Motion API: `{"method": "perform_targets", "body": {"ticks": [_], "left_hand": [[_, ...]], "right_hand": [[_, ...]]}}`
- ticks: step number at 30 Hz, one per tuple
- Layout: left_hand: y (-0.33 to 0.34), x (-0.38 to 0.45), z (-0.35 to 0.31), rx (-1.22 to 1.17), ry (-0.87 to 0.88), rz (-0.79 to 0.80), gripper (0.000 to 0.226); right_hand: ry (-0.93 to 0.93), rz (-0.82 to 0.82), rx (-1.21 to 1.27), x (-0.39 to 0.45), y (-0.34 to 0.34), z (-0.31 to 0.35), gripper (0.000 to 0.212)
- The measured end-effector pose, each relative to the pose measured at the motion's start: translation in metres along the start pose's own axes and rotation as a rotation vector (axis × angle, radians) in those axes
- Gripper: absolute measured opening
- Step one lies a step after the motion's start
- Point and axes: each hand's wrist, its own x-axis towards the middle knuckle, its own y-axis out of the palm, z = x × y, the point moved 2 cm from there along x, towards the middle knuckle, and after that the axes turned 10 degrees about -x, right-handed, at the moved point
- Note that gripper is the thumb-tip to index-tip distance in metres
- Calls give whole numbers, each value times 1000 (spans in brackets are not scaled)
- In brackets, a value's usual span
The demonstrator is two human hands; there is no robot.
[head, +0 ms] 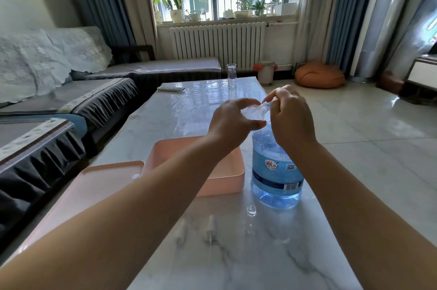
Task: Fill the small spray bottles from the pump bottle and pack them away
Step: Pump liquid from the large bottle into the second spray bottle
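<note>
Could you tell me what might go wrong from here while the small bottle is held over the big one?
The left hand and right hand hold a small clear bottle above the blue water bottle; liquid could spill onto the glossy table. The loose clear cap near the base could get knocked away.

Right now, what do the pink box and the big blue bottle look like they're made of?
The pink box looks like matte moulded plastic: even colour, rounded corners, no shine. The big blue bottle looks like clear blue-tinted plastic: light passes through it, it is glossy, and it bears a printed label. Neither can be confirmed by look alone.
</note>
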Motion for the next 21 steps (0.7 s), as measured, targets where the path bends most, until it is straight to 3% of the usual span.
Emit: {"method": "perform_targets", "body": {"ticks": [9,16,21], "left_hand": [[-3,-1,-11,22,-7,-14,45],[0,-4,-5,1,2,-19,46],[2,-4,2,15,2,-20,44]], "right_hand": [[2,238,19,17,-15,1,34],[-2,13,33,2,-5,2,28],[-4,37,8,-3,-2,0,29]]}}
